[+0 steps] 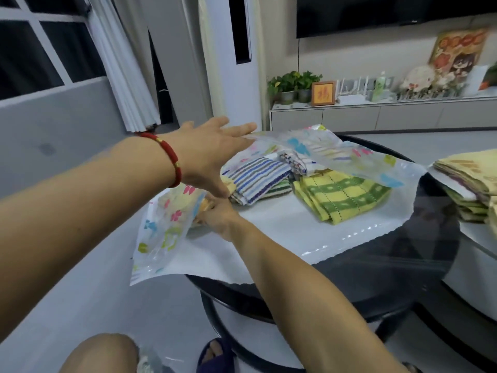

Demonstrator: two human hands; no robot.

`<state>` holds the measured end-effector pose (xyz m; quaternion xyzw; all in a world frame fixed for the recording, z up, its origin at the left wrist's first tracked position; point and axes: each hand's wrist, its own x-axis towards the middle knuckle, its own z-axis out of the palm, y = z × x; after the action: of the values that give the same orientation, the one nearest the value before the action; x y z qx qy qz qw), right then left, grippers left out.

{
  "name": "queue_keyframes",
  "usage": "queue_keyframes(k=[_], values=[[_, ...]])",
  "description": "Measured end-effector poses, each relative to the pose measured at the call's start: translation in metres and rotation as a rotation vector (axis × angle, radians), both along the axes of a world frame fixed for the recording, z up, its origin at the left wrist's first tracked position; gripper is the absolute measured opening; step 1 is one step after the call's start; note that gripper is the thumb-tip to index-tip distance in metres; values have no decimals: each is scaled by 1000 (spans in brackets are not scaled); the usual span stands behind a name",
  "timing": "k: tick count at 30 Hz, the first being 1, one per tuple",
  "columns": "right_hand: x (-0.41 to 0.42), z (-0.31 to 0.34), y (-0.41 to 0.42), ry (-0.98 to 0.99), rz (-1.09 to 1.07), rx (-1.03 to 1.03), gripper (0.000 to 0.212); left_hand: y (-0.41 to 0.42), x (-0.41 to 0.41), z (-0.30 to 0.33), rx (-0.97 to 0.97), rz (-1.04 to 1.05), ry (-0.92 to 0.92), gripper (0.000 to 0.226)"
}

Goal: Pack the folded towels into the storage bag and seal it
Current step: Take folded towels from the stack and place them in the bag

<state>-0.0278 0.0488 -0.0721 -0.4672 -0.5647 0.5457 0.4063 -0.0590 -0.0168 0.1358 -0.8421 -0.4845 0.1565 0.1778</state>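
on the dark round surface lies the storage bag, a clear plastic one printed with coloured flowers, its white under-layer spread flat toward the near edge and its upper layer lifted like a tent; that lift is the work of the left hand, which reaches across with fingers spread flat and long, the palm under or against the raised film, apparently to keep the mouth gaping so that cloth can slide in without snagging; the right hand goes low into the opening at the left corner, its fingers hidden behind the film and a yellowish fold, so whether they pinch or merely push i cannot tell; it seems to be settling a towel into that corner; inside the bag already rest a blue-striped towel with a green-striped one beneath it, and just beside them a yellow-green towel, folded flat and laid side by side, likely so the load stays level for sealing; farther in, a checked cloth shows under the lifted layer; well apart, at the right edge, a stack of folded towels waits outside the bag; so packing looks partway done, and the seal is not yet closed.
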Motion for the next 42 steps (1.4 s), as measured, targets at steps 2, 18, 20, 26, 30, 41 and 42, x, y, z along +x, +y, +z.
queue_keyframes(k=[2,18,20,26,30,41,42], values=[[33,9,-10,-83,44,51,38,-2,5,-6,2,-26,-16,106],[519,13,-183,-1002,-949,15,22,18,163,-110,-49,-311,-101,82],[563,5,-177,-1132,-978,-83,31,26,185,-118,-18,-318,-87,82],[623,-17,-152,-1207,-808,-367,48,48,218,-124,68,-282,-106,78],[630,-4,-136,-1315,-713,-308,60,59,220,-115,136,-247,-109,81],[573,97,-164,-201,-162,-371,41,65,210,-54,118,-260,-98,92],[554,102,-163,-163,-15,-354,47,64,209,-50,94,-251,-115,93]])
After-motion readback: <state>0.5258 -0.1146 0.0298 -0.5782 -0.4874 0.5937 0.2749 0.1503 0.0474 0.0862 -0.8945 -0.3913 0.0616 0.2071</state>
